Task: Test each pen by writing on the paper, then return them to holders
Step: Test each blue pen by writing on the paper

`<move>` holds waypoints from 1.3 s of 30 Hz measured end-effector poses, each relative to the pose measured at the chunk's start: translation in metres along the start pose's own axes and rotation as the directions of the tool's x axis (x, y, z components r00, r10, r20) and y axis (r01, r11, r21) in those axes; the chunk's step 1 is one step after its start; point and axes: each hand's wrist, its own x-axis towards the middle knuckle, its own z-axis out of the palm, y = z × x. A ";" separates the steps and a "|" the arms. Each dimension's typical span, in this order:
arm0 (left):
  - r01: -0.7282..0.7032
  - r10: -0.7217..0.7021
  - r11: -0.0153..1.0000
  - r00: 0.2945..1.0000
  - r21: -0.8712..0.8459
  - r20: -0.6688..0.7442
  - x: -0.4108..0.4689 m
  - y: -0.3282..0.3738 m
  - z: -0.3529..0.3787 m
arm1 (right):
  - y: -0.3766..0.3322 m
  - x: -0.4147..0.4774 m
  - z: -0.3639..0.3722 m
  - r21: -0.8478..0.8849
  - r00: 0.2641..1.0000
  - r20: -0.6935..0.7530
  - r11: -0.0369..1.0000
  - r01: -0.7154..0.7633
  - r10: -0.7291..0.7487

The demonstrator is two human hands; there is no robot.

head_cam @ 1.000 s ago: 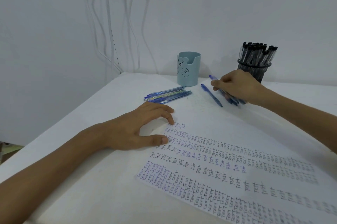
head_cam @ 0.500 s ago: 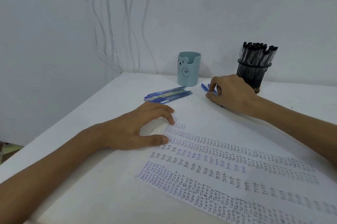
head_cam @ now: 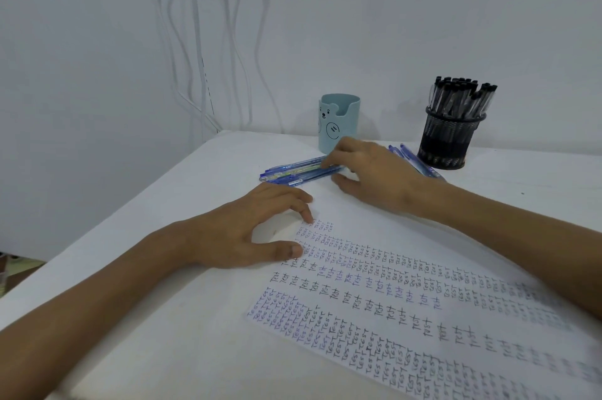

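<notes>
A white paper (head_cam: 407, 308) covered in rows of written "TEST" lies on the table. My left hand (head_cam: 247, 236) rests flat on its top left corner, fingers spread. My right hand (head_cam: 374, 178) reaches left across the table, and its fingertips touch the right end of a bundle of blue pens (head_cam: 293, 171) with the thumb just below them. Several more blue pens (head_cam: 420, 162) lie behind that hand. A light blue bear holder (head_cam: 338, 126) stands behind the bundle. A black mesh holder (head_cam: 451, 142) packed with black pens is at the right.
The white table (head_cam: 182, 204) stands in a corner against white walls; its left edge runs diagonally. White cables (head_cam: 198, 57) hang down the wall behind the table's back left corner.
My right hand left the blue pens by the black mesh holder and moved left to the bundle of blue pens. My left hand stayed on the paper.
</notes>
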 end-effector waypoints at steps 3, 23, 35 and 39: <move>-0.003 0.003 1.000 1.000 0.011 -0.004 0.000 -0.001 0.000 | -0.002 0.005 0.007 -0.039 0.996 0.025 0.996 0.082 -0.081; 0.001 -0.001 1.000 1.000 0.000 0.005 0.000 -0.002 0.000 | 0.013 -0.006 -0.015 -0.077 0.999 0.022 0.997 -0.021 0.023; -0.013 0.013 1.000 1.000 0.003 -0.003 0.001 -0.002 0.001 | 0.005 -0.009 -0.015 0.016 0.981 -0.154 0.993 -0.115 0.117; -0.017 0.017 1.000 1.000 -0.003 -0.005 0.000 -0.003 0.001 | 0.003 -0.018 -0.012 0.163 0.960 -0.277 0.987 -0.003 0.049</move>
